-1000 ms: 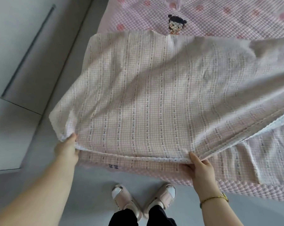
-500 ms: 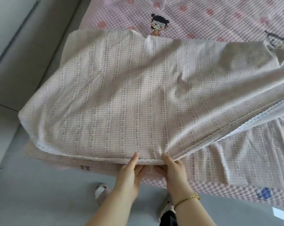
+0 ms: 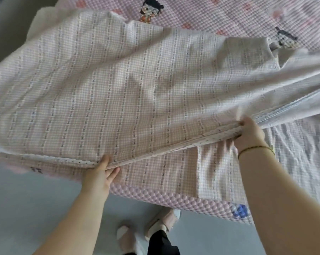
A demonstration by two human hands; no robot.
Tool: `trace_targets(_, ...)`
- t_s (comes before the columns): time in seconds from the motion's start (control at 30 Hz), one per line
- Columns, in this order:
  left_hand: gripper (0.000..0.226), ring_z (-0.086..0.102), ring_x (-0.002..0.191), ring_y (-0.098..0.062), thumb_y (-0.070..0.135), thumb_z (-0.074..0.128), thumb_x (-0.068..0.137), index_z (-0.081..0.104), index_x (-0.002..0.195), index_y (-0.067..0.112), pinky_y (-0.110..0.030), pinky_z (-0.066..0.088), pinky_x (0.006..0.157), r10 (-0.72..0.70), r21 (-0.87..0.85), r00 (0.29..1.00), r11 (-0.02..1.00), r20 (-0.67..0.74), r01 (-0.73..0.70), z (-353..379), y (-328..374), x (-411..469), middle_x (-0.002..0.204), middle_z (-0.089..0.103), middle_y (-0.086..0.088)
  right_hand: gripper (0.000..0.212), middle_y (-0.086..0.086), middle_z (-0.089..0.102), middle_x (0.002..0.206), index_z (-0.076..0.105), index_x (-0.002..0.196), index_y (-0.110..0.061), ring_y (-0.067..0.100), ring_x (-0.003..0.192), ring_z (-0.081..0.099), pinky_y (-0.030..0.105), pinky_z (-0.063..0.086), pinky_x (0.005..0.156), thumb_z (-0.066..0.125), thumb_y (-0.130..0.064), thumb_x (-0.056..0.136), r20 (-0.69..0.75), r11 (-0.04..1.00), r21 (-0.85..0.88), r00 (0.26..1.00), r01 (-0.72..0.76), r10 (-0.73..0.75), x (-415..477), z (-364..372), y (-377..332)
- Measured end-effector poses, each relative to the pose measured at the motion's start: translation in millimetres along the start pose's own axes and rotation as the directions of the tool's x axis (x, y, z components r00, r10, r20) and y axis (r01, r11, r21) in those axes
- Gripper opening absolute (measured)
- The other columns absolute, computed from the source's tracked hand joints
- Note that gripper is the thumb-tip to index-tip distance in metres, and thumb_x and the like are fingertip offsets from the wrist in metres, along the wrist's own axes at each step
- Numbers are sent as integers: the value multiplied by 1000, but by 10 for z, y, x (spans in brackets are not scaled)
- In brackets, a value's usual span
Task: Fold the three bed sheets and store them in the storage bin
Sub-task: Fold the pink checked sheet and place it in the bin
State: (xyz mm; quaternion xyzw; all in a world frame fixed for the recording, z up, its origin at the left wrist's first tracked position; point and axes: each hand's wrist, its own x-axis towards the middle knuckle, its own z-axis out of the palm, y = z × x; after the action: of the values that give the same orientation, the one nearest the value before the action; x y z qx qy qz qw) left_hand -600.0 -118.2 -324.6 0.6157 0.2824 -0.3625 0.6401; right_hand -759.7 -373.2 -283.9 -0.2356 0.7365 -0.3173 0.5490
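Note:
A pale pink checked bed sheet [image 3: 129,85] with thin vertical stripes and a lace-trimmed hem lies doubled over across the bed, its left part hanging past the bed's edge. My left hand [image 3: 100,175] pinches the layered near hem at the middle, thumb on top and fingers underneath. My right hand [image 3: 251,133] grips the same hem farther right, where the layers bunch together. More of the sheet [image 3: 293,144] spreads flat under and right of my right hand. No storage bin is in view.
The bed has a pink quilted cover [image 3: 220,13] with cartoon figures, and its bubbled near edge [image 3: 164,197] faces me. Grey floor [image 3: 26,208] lies below, with my slippered feet [image 3: 150,229] close to the bed. A pale wall panel [image 3: 1,34] stands at the far left.
My hands, side by side on the hem half a second ago, have parted: the right slid right along the hem, while the left holds the middle. The view shifted right.

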Motion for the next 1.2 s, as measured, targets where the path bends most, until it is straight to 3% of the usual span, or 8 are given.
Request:
trace_targets(0.13, 12, 65, 56, 1, 13, 42, 96, 52, 96, 18, -27, 47, 74, 107, -2, 993, 994, 40, -107, -76, 66, 33, 60, 68, 14, 30, -4, 38, 66, 40, 73, -24, -3, 56, 49, 5, 35, 44, 47, 0, 89, 64, 971, 134, 976, 196, -206, -352, -554, 218)
trace_targets(0.27, 21, 61, 57, -1, 9, 45, 95, 51, 80, 24, -23, 53, 56, 136, 69, 989, 989, -66, -131, -308, 97, 76, 66, 65, 10, 2, 4, 46, 71, 48, 92, -7, 17, 57, 50, 26, 41, 46, 46, -7, 92, 79, 999, 7, 996, -47, 47, -445, -995, 992)
trace_targets(0.47, 17, 52, 75, -2, 18, 48, 95, 48, 80, 25, -22, 44, 67, 106, 66, 989, 993, -102, -100, -237, 37, -7, 82, 53, 11, 17, 8, 47, 67, 50, 81, -8, 23, 59, 47, 30, 44, 53, 62, -20, 85, 109, 979, -173, 986, -106, 126, -274, -969, 1048)
trace_targets(0.6, 28, 49, 107, -12, 24, 50, 94, 51, 121, 19, -28, 40, 97, -4, -31, 1000, 999, -9, 4, -91, -219, -218, 110, 53, 3, 20, 6, 49, 66, 53, 85, -4, 18, 51, 47, 22, 42, 39, 63, -22, 85, 70, 981, -169, 992, -92, 105, -273, -1064, 900)
trace_targets(0.87, 17, 56, 80, -13, 3, 46, 92, 54, 80, 12, -28, 45, 76, -199, 0, 968, 980, 150, 201, 582, -957, -795, 84, 60, -2, 54, 6, 44, 113, 28, 133, -17, 12, 68, 47, 26, 45, 63, 51, -4, 86, -180, 981, -90, 966, 173, -187, 277, -1307, 336)
trace_targets(1.0, 17, 57, 76, -15, 5, 43, 93, 53, 80, 9, -25, 49, 63, -239, 3, 961, 970, 138, 241, 955, -1264, -1005, 81, 59, -6, 47, 2, 30, 145, 47, 129, -18, 24, 135, 23, 38, 18, 112, 53, -16, 83, 183, 461, -726, 789, 511, -586, 766, -1620, -49)
trace_targets(1.13, 33, 63, 59, -19, 39, 48, 91, 57, 77, 11, -26, 47, 52, -232, 354, 969, 916, 88, 187, 1271, -1531, -1220, 66, 66, -9, 46, -6, 43, 140, 52, 128, -25, 17, 135, 25, 29, 6, 110, 54, -40, 84, 768, -228, -640, 607, 734, -202, 1211, -1960, -491)
trace_targets(1.2, 48, 56, 37, -11, 49, 49, 87, 57, 58, 11, -21, 41, 41, -113, 764, 982, 644, 151, -44, 1312, -1583, -1354, 43, 60, -3, 53, -9, 35, 143, 39, 136, -30, 14, 138, 18, 33, -1, 113, 53, -42, 87, 831, -479, -500, 555, 722, -31, 1374, -1974, -733)
